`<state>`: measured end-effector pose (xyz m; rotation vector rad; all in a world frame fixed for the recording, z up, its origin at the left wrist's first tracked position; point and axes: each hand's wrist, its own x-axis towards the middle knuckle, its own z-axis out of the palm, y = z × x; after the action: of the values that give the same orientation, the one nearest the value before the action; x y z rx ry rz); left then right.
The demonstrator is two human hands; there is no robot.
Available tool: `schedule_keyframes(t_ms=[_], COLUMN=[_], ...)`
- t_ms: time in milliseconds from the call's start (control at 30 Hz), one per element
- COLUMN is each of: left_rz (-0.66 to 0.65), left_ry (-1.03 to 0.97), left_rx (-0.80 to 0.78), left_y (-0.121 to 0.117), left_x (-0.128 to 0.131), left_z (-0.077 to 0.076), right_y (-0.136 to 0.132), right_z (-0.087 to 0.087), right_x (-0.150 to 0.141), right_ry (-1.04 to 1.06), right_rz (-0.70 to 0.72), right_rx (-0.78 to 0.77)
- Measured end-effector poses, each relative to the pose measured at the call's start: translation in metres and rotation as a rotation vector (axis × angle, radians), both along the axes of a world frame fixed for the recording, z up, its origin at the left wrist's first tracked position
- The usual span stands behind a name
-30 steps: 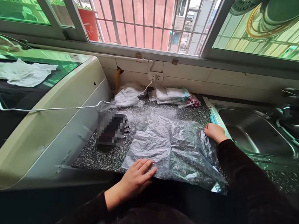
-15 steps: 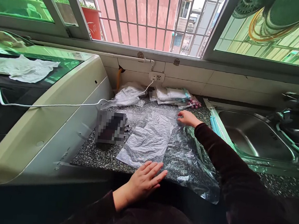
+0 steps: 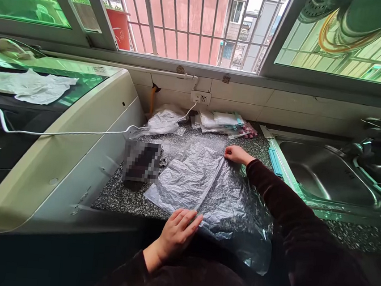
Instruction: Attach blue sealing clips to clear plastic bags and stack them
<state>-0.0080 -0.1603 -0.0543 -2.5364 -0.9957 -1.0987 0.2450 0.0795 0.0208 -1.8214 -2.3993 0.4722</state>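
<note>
Fingers of the left hand point(image 3: 177, 231) lie flat and together, uncurled, on the near edge of the plastic bag point(image 3: 202, 189), pinning it to the counter point(image 3: 127, 200) at about the spot they held a second ago. What has changed lies farther back: the right hand point(image 3: 235, 154), which a second ago held the bag's far right corner beside the sink point(image 3: 322, 173), has carried that side leftward, so the right part of the film now lies doubled over toward the middle and a crease runs from near hand to far hand. Its fingers press down on the far end of that crease; whether they pinch the film or only rest on it cannot be told. By the look of it one fold is made and is being flattened. Beyond lie a stack of packets point(image 3: 222, 121) and the wall socket point(image 3: 200, 97).
</note>
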Motion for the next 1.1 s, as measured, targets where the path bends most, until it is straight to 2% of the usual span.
schedule_keyframes(t_ms=[167,367,467,600,733,900,1000,1100], left_rz=[0.037,0.055,0.047,0.017,0.024,0.063,0.069,0.052], left_ry=[0.004,0.025,0.014,-0.038,-0.09,-0.096,-0.059,0.04], left_rx=[-0.026,0.049,0.135,0.218,0.325,0.456,0.54,0.576], left_y=[0.006,0.029,0.041,0.057,0.08,0.109,0.109,0.094], left_x=[-0.004,-0.022,-0.035,-0.052,-0.062,-0.07,-0.075,-0.077], left_z=[0.006,0.019,0.038,0.07,0.102,0.14,0.158,0.164], right_y=[-0.006,-0.009,-0.007,-0.003,0.001,-0.007,-0.024,-0.046], right_z=[0.01,0.035,0.05,0.066,0.083,0.118,0.133,0.132], right_x=[0.001,0.004,0.011,0.023,0.031,0.034,0.039,0.051], right_ry=[0.128,0.342,0.56,0.761,0.925,1.099,1.205,1.229], right_rz=[0.005,0.012,-0.027,-0.079,-0.13,-0.124,-0.067,-0.046], right_rx=[-0.021,-0.044,-0.075,-0.077,-0.009,0.105,0.153,0.2])
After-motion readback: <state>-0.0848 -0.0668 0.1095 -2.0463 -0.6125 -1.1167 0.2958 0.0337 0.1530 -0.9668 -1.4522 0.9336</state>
